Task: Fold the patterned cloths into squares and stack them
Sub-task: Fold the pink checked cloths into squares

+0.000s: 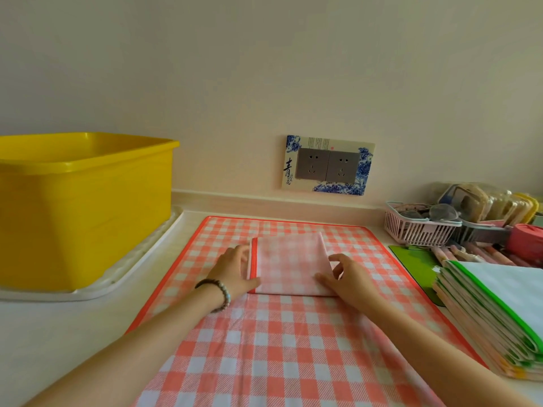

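Note:
A pink-and-white checked cloth, folded to a near square with a red hem on its left side, lies on a larger checked cloth spread flat over the counter. My left hand grips the folded cloth's left edge, thumb on top near the front corner. My right hand holds its right edge, fingers curled at the fold and thumb lying on the cloth. A stack of folded cloths with green hems sits at the right.
A yellow plastic tub stands on a white tray at the left. A pink basket with clutter, a green board and a red container crowd the back right. Wall sockets are behind.

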A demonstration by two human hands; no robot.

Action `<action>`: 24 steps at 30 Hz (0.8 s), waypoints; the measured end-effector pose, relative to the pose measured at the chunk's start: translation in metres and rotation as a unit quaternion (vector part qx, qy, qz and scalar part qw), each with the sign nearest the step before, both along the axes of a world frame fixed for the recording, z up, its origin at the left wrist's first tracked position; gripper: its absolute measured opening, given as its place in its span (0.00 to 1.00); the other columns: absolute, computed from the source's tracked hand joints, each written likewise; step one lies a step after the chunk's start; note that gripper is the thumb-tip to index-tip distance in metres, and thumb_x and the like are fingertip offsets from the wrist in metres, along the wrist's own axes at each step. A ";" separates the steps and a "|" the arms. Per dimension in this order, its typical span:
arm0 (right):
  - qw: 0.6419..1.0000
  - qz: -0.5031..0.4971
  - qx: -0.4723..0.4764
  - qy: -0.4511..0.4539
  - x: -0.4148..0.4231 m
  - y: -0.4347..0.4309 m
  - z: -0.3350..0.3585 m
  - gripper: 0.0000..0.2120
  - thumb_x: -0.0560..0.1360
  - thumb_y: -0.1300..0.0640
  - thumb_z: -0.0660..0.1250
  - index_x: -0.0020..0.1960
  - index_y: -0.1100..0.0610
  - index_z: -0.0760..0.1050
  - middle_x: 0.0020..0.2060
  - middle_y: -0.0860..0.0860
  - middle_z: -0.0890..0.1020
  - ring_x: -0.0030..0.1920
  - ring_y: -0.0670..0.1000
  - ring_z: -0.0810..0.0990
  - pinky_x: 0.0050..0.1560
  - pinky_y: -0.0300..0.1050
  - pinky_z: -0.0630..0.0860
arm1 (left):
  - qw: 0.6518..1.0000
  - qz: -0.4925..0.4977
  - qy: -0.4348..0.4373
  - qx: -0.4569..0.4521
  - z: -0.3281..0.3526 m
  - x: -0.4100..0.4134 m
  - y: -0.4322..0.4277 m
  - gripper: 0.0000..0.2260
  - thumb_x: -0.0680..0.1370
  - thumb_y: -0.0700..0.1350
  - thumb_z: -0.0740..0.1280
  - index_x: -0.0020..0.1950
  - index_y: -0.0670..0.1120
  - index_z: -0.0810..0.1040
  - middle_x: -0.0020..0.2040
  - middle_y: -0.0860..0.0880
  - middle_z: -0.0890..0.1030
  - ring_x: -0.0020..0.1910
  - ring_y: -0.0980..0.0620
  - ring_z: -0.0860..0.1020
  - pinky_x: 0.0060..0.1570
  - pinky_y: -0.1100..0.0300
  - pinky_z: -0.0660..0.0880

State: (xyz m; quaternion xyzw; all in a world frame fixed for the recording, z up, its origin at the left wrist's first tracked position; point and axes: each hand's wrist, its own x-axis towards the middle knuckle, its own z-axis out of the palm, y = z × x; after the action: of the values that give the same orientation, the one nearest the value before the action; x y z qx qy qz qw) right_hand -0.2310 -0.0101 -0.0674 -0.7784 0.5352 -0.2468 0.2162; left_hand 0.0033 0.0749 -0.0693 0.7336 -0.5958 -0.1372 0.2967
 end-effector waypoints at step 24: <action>0.952 0.121 -0.019 0.280 0.046 -0.019 -0.010 0.30 0.80 0.40 0.41 0.77 0.54 0.42 0.77 0.50 0.44 0.77 0.49 0.42 0.76 0.49 0.39 | 0.944 -0.097 -0.258 0.182 0.005 -0.004 -0.019 0.25 0.81 0.56 0.49 0.77 0.49 0.52 0.78 0.51 0.51 0.75 0.49 0.53 0.73 0.51 0.53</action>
State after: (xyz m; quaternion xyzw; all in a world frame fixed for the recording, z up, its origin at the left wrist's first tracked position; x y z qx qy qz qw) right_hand -0.1853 -0.0289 -0.0770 -0.8791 0.4713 -0.0007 0.0714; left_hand -0.0011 0.0556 -0.0638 0.7238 -0.6854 -0.0774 -0.0200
